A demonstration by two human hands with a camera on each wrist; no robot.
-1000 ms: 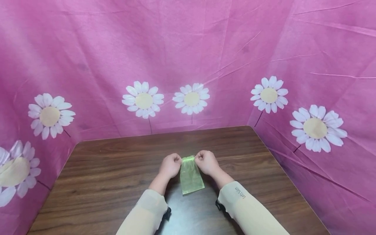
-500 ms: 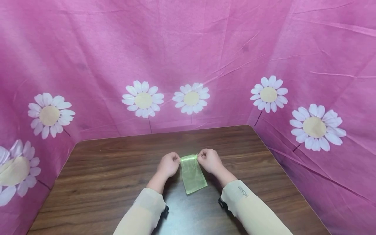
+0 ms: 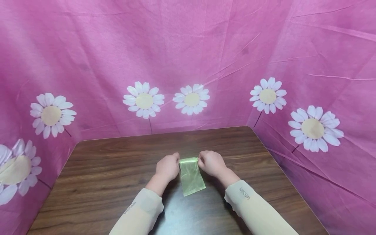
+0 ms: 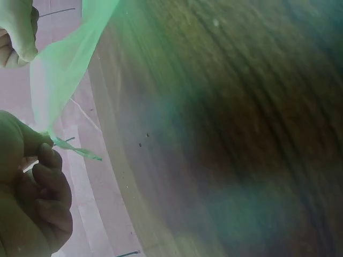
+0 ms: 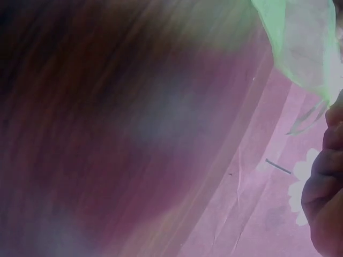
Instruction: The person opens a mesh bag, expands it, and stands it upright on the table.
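Note:
A sheer yellow-green organza drawstring pouch [image 3: 192, 178] hangs flat between my two hands above the table, its closed bottom towards me. My left hand [image 3: 168, 166] pinches the left end of its gathered top band between thumb and curled fingers. On the other side, my right hand [image 3: 212, 163] grips the right end the same way. A short ribbon tail [image 4: 86, 153] sticks out past the left hand's fingertips in the left wrist view. In the right wrist view a thin ribbon loop [image 5: 308, 119] dangles at the pouch's corner, beside the curled fingers.
A dark wood-grain table [image 3: 117, 163] lies under both hands. Pink cloth [image 3: 188, 49] printed with white daisies surrounds its back and sides. Light sleeves [image 3: 141, 212] cover both forearms.
My hands have spread slightly apart, drawing the pouch's top band wider and straighter. The pouch's lower end swung right, then a little back left. Both hands keep their hold.

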